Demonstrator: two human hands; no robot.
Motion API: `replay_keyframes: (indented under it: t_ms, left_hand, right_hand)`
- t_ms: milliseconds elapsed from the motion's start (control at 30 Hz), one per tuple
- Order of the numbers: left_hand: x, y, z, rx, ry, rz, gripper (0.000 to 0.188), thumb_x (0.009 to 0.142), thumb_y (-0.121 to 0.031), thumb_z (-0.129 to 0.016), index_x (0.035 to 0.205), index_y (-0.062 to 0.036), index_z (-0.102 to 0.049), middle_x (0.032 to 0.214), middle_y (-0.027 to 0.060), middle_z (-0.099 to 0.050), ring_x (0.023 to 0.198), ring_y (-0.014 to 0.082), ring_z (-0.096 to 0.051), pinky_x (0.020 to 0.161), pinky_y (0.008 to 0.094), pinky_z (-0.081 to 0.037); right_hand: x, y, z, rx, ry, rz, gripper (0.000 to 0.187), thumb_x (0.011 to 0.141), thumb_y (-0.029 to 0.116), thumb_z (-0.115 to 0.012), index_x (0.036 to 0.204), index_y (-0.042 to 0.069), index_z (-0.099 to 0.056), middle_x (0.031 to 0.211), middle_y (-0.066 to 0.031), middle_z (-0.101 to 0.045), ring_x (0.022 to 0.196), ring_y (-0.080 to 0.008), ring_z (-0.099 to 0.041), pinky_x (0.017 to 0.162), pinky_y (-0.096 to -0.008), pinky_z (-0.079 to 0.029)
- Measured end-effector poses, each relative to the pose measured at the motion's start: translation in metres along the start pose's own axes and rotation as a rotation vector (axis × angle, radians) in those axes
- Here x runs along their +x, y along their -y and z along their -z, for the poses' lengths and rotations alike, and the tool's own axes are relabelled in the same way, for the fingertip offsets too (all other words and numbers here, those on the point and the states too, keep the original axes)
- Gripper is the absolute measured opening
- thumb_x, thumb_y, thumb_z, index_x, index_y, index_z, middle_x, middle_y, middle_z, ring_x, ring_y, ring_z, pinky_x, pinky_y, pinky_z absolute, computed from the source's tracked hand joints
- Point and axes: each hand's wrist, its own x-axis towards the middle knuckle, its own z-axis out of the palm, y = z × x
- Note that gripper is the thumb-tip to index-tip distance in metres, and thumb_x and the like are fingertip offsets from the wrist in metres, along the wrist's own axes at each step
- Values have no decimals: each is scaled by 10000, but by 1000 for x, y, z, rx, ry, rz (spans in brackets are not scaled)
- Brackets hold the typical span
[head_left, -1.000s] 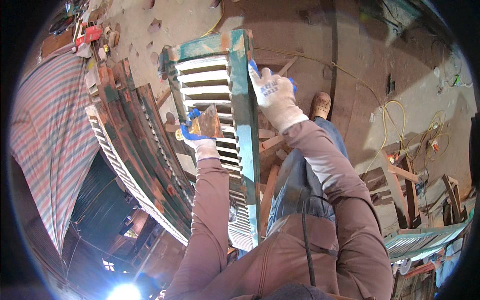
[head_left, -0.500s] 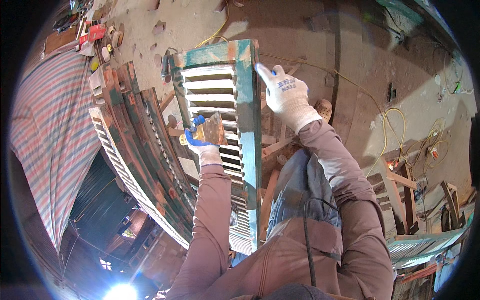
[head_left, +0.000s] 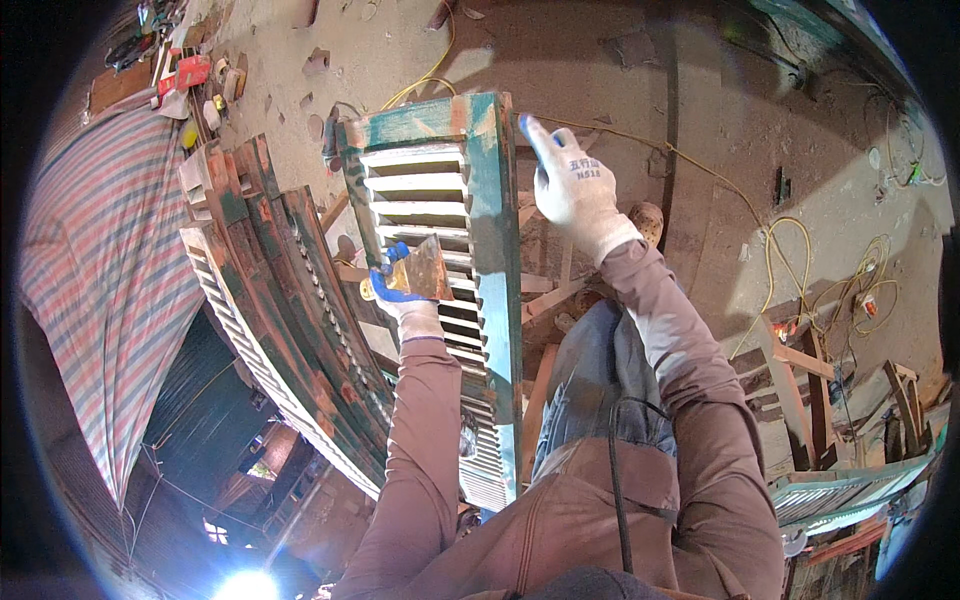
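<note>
A louvred wooden shutter (head_left: 495, 255) with a worn green frame and pale slats lies lengthwise in front of me. My left hand (head_left: 408, 303), in a white glove with blue-coated fingers, is closed round the handle of a putty knife (head_left: 428, 272). Its broad, stained blade is over the slats, tilted to the right. My right hand (head_left: 582, 195), gloved alike, is just beyond the shutter's right edge near the far corner. Its index finger stretches toward that corner, with a small gap between; the other fingers are partly hidden under the hand.
Several more shutters (head_left: 290, 300) lean in a row at left, beside a striped cloth (head_left: 110, 250). Yellow cable (head_left: 790, 235) loops over the dusty floor at right. Wooden stands (head_left: 800, 390) and another green shutter (head_left: 850, 490) are at lower right. A bright lamp (head_left: 245, 585) glares at lower left.
The shutter and the floor sit slightly lower in the picture. My right hand has shifted slightly, its index finger now apart from the shutter's edge. The putty knife stays in my left hand.
</note>
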Motion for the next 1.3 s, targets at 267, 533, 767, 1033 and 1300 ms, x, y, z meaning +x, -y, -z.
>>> replay_keyframes:
  t_ms: [267, 533, 767, 1033, 1300]
  left_hand:
    - [6, 0, 4, 45, 37, 20, 304, 928, -385, -552, 1032, -111, -633, 1251, 140, -644, 1227, 367, -571, 1101, 586, -397]
    - [26, -3, 28, 39, 94, 52, 416, 909, -393, -558, 1155, -70, -645, 1255, 156, -645, 1203, 368, -580, 1092, 567, -408]
    - [7, -1, 6, 8, 24, 50, 420, 886, -375, -583, 1149, -53, -643, 1234, 156, -651, 1182, 354, -592, 1082, 556, -421]
    - [0, -1, -6, -43, -4, 22, 226, 930, -344, -572, 873, -126, -585, 1192, 138, -657, 1194, 357, -592, 1077, 573, -429]
    - [-2, -1, -8, -65, -13, 50, 245, 918, -351, -572, 784, -146, -558, 1139, 123, -678, 1166, 356, -607, 1070, 582, -431]
  right_hand:
    - [11, -6, -19, -9, 16, 49, 671, 883, 133, -561, 1520, 247, -380, 1156, -185, -601, 929, -363, -688, 747, -473, -559]
    - [22, -12, -14, 42, -143, 68, 656, 894, 140, -552, 1521, 216, -371, 1190, -217, -589, 934, -389, -683, 792, -493, -549]
    - [2, -32, -27, 104, -25, 143, 642, 904, 131, -533, 1517, 247, -385, 1106, -193, -628, 919, -363, -681, 798, -455, -548]
    - [29, 8, -5, -345, -47, 91, 685, 873, 68, -608, 1508, 207, -393, 1095, -147, -596, 873, -312, -702, 724, -416, -587]
    - [2, 30, -9, -710, 235, 101, 663, 910, 117, -592, 1518, 132, -328, 1124, -134, -570, 826, -230, -691, 653, -372, -578]
